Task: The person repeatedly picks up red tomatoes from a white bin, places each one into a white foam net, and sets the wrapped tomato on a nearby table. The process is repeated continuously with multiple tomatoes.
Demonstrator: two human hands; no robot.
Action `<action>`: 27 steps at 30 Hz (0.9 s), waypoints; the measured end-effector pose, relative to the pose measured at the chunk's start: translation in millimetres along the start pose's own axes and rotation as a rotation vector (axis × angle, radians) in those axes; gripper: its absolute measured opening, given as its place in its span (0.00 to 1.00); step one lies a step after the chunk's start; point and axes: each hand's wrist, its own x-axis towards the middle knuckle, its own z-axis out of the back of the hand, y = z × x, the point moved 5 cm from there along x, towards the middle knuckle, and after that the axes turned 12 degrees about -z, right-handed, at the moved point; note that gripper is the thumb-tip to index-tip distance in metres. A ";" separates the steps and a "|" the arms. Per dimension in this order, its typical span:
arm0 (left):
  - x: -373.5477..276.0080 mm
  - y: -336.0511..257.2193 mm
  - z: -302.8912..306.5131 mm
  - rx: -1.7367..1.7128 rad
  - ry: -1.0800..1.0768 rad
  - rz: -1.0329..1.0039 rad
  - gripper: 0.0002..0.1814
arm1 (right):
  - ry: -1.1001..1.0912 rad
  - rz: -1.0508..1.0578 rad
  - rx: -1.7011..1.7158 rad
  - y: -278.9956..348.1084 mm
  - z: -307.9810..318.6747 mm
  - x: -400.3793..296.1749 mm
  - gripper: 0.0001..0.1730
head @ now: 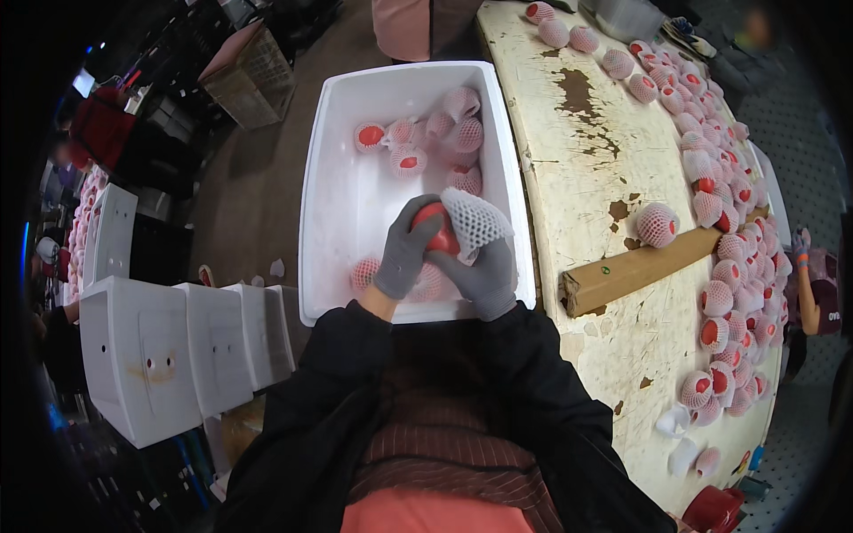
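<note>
Over a white foam box [413,314], my left hand [401,250], in a grey glove, grips a round red fruit [436,233]. A white foam net sleeve [474,220] is partly off the fruit on its right side. My right hand [488,276], gloved too, holds this sleeve, its thumb against the fruit's lower side. Several net-wrapped red fruits [408,160] lie in the box, mostly at its far right; others are near its front wall, partly hidden behind my hands.
A worn cream table [600,200] stands at the right, with a cardboard strip [640,270], a wrapped fruit [658,225] on its edge and many wrapped fruits [718,298] beyond. White foam boxes [160,360] stand at left; a plastic crate [250,76] lies farther off. People are at both sides and ahead.
</note>
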 end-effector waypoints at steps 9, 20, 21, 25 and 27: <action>5.9 2.7 18.6 0.107 -0.044 -0.211 0.23 | -0.350 -0.429 0.667 -39.4 20.8 -2.2 0.19; 0.5 -4.3 -0.7 -0.133 -0.047 -0.056 0.21 | 0.017 0.021 0.091 -5.6 -3.4 7.1 0.36; -1.1 -6.5 -1.2 -0.071 -0.037 -0.058 0.21 | 0.020 0.008 0.094 -4.4 -5.0 5.1 0.35; 0.1 9.8 12.6 0.012 -0.065 -0.101 0.20 | 0.048 0.026 -0.015 -13.7 -9.9 0.5 0.35; 0.5 13.3 20.3 0.043 -0.077 -0.124 0.21 | 0.079 0.074 -0.128 1.2 -10.3 3.4 0.38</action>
